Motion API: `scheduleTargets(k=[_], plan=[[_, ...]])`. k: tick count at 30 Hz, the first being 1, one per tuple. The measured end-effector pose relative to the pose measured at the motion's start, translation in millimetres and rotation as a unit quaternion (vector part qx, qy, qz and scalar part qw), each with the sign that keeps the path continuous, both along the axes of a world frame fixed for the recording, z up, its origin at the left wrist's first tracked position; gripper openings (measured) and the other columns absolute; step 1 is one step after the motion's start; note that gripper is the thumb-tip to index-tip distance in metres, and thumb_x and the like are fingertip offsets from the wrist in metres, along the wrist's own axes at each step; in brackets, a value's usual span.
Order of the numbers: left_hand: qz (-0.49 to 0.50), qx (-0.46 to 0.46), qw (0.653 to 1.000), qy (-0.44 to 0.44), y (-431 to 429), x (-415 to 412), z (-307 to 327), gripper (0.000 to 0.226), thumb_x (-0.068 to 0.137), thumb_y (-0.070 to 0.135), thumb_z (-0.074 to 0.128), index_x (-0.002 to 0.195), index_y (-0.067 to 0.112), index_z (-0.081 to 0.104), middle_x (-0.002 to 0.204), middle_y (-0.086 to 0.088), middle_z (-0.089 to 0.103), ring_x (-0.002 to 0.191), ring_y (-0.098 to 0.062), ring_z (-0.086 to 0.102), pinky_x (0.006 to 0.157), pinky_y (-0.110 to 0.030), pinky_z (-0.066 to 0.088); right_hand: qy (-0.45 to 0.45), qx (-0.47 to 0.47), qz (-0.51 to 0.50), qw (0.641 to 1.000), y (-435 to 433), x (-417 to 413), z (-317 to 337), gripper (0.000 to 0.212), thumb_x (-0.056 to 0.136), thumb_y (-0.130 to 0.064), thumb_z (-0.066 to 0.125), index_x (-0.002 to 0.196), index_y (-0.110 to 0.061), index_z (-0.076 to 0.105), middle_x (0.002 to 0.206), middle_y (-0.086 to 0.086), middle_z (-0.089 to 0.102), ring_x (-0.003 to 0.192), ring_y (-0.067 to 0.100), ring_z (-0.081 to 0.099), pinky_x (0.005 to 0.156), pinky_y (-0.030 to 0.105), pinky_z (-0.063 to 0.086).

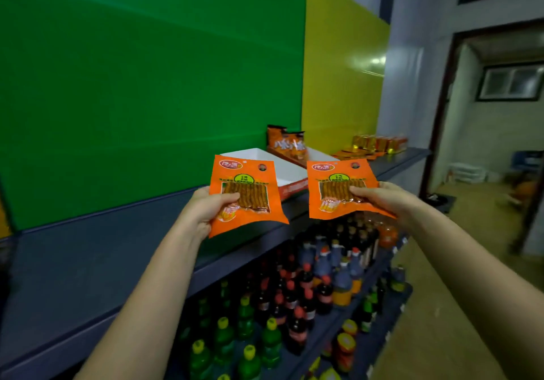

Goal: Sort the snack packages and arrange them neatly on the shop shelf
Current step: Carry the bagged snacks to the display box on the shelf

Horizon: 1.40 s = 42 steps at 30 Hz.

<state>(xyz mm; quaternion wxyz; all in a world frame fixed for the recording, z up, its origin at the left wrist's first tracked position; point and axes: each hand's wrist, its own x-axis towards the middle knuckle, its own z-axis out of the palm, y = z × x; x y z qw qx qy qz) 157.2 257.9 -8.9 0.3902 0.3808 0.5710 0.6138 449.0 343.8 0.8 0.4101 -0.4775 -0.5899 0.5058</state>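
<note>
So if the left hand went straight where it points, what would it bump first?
Probably the open white box on the shelf, just behind the orange snack packet the left hand holds, though depth is unclear.

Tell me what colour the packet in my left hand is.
The packet is bright orange with a clear window; head view.
</note>
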Motion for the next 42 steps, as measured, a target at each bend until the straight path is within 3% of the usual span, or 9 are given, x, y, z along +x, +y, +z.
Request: scheduleTargets(k=[5, 8, 14, 20, 24, 28, 32, 38, 42], plan=[[-0.045, 0.008, 0.999, -0.012, 75, 77, -7, 0.018, 0.082, -0.003, 0.063, 0.097, 0.008, 0.065, 0.094, -0.014, 0.066, 0.061, -0.017, 0.063, 0.062, -0.029, 0.054, 0.005, -0.017, -0.032, 0.999, 37, 76, -2, 0.007, 0.089, -0.016, 0.061, 0.091, -0.01, 0.063, 0.081, 0.007, 0.067, 0.062, 0.015, 0.062, 0.054, 0.022, 0.054], [-0.081, 0.004, 0.997, -0.014, 120, 118, -9, 0.027, 0.083, 0.001, 0.064, 0.109, 0.007, 0.062, 0.085, -0.01, 0.067, 0.07, -0.021, 0.063, 0.068, -0.033, 0.053, 0.017, -0.027, -0.057, 0.998, 64, 113, -7, 0.008, 0.09, -0.015, 0.06, 0.086, -0.009, 0.061, 0.076, 0.007, 0.065, 0.046, 0.009, 0.063, 0.039, 0.016, 0.048], [-0.119, 0.007, 0.993, -0.025, 220, 186, -20, 0.03, 0.082, 0.001, 0.065, 0.111, 0.007, 0.062, 0.082, -0.009, 0.068, 0.068, -0.022, 0.065, 0.063, -0.032, 0.053, 0.038, -0.03, -0.104, 0.993, 145, 177, -14, 0.008, 0.089, -0.016, 0.061, 0.083, -0.009, 0.061, 0.07, 0.004, 0.066, 0.047, 0.008, 0.063, 0.041, 0.016, 0.05], [-0.132, 0.011, 0.99, -0.048, 318, 240, -19, 0.034, 0.083, -0.001, 0.064, 0.116, 0.006, 0.059, 0.079, -0.009, 0.066, 0.054, -0.016, 0.066, 0.044, -0.023, 0.052, 0.016, -0.034, -0.126, 0.991, 238, 227, -4, 0.011, 0.088, -0.021, 0.063, 0.088, -0.01, 0.06, 0.074, 0.005, 0.065, 0.056, 0.012, 0.062, 0.043, 0.016, 0.05], [-0.133, 0.006, 0.99, -0.054, 381, 268, -20, 0.036, 0.083, 0.0, 0.063, 0.118, 0.006, 0.057, 0.083, -0.011, 0.067, 0.065, -0.02, 0.064, 0.051, -0.027, 0.052, 0.016, -0.035, -0.124, 0.991, 296, 253, -1, 0.01, 0.088, -0.021, 0.063, 0.087, -0.011, 0.061, 0.065, 0.002, 0.069, 0.049, 0.009, 0.064, 0.04, 0.015, 0.049], [-0.118, -0.002, 0.992, -0.051, 436, 289, -26, 0.034, 0.083, 0.001, 0.064, 0.116, 0.006, 0.058, 0.104, -0.019, 0.067, 0.07, -0.023, 0.064, 0.062, -0.033, 0.053, -0.002, -0.034, -0.116, 0.993, 348, 276, -7, 0.011, 0.088, -0.022, 0.062, 0.091, -0.011, 0.061, 0.076, 0.005, 0.066, 0.058, 0.014, 0.061, 0.042, 0.018, 0.047], [-0.092, -0.001, 0.995, -0.037, 483, 307, -34, 0.038, 0.084, 0.0, 0.062, 0.122, 0.005, 0.055, 0.112, -0.021, 0.065, 0.073, -0.023, 0.063, 0.063, -0.033, 0.052, 0.01, -0.038, -0.098, 0.994, 404, 297, -15, 0.008, 0.089, -0.018, 0.061, 0.085, -0.011, 0.06, 0.06, 0.001, 0.069, 0.041, 0.006, 0.063, 0.037, 0.014, 0.046], [-0.017, -0.002, 1.0, -0.021, 541, 329, -46, 0.035, 0.087, 0.0, 0.058, 0.121, 0.005, 0.055, 0.108, -0.018, 0.066, 0.07, -0.022, 0.063, 0.056, -0.029, 0.049, -0.028, -0.025, -0.042, 0.998, 503, 319, -22, 0.011, 0.087, -0.022, 0.063, 0.09, -0.012, 0.062, 0.051, -0.005, 0.068, 0.039, 0.006, 0.062, 0.037, 0.014, 0.045], [0.064, -0.004, 0.998, -0.015, 563, 331, -52, 0.038, 0.087, 0.005, 0.061, 0.123, 0.008, 0.05, 0.113, -0.015, 0.064, 0.083, -0.026, 0.064, 0.062, -0.029, 0.051, -0.042, -0.013, 0.032, 0.999, 570, 313, -23, 0.006, 0.087, -0.025, 0.063, 0.085, -0.019, 0.062, 0.061, -0.004, 0.07, 0.051, 0.008, 0.064, 0.045, 0.018, 0.047]])
